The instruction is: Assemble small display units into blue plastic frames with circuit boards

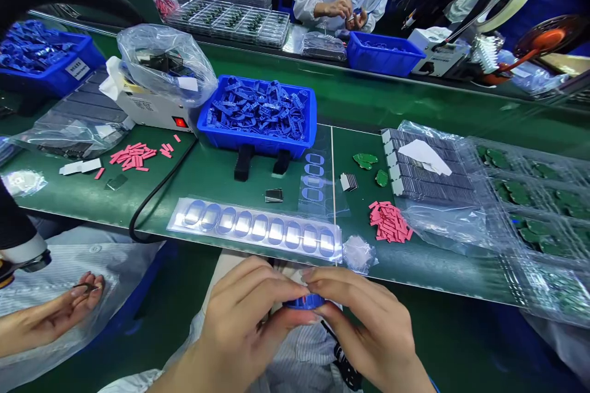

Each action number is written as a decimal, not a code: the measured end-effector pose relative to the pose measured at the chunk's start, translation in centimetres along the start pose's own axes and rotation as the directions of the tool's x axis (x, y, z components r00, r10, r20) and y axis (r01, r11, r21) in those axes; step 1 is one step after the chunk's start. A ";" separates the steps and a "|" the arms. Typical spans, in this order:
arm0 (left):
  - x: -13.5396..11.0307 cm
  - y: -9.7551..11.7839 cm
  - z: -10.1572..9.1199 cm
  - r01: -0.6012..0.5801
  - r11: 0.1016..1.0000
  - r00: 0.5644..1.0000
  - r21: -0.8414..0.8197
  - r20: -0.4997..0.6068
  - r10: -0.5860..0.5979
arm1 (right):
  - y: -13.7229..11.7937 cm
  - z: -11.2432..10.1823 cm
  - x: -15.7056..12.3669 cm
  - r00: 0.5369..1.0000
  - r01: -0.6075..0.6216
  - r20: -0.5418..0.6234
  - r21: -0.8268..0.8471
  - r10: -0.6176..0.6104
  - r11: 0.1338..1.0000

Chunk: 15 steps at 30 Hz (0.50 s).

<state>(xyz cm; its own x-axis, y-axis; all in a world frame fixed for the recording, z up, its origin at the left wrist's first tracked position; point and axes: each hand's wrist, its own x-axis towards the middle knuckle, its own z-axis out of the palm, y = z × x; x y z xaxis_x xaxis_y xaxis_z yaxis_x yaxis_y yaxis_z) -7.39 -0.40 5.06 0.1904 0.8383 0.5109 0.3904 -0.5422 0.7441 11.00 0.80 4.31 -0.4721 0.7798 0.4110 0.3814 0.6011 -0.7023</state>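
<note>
My left hand (244,319) and my right hand (369,325) meet low in the head view, just in front of the green table's edge. Both pinch a small blue plastic part (305,302) between fingertips and thumbs. Right above them lies a clear strip of oval film pieces (255,227). A blue bin (302,141) full of the same blue parts sits behind the strip. A pile of small pink pieces (389,221) lies to the right.
A co-worker's hand (55,313) holds something small at lower left. Another person works across the green conveyor (415,98). Trays of green boards (530,196), stacked dark parts (428,178), a bagged white device (157,83), a black cable (152,196) and more pink pieces (133,156) lie around.
</note>
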 end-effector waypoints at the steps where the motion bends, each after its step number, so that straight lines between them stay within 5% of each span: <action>1: 0.0 -0.1 -0.1 0.005 1.000 1.000 0.024 0.026 -0.006 | 0.1 -0.2 0.0 1.000 -0.001 0.015 -0.028 0.002 1.000; 4: -0.3 -0.3 -0.3 -0.018 0.990 0.997 0.141 0.073 0.008 | 0.2 -0.5 0.1 0.998 -0.006 0.055 -0.076 0.010 0.997; 7: -0.6 -0.4 0.0 0.000 0.991 1.000 0.136 0.003 -0.001 | -0.1 0.5 -0.2 0.997 -0.053 -0.065 -0.065 0.048 0.996; 11: -0.9 -0.3 0.8 0.055 0.997 0.995 0.056 -0.091 -0.050 | -0.8 2.5 -0.8 0.901 -0.270 -0.345 0.024 0.262 0.963; 15: -1.2 -0.2 1.1 0.095 0.995 0.989 -0.014 -0.111 -0.096 | -1.1 2.3 -0.6 0.866 -0.327 -0.318 0.222 0.385 0.919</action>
<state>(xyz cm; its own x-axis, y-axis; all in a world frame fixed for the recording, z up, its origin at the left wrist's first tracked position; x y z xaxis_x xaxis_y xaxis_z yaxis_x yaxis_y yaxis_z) -6.70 -1.25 3.81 0.0503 0.8750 0.4816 0.3946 -0.4604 0.7952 8.99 -0.70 3.49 -0.0098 0.9627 0.2703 0.3280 0.2584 -0.9086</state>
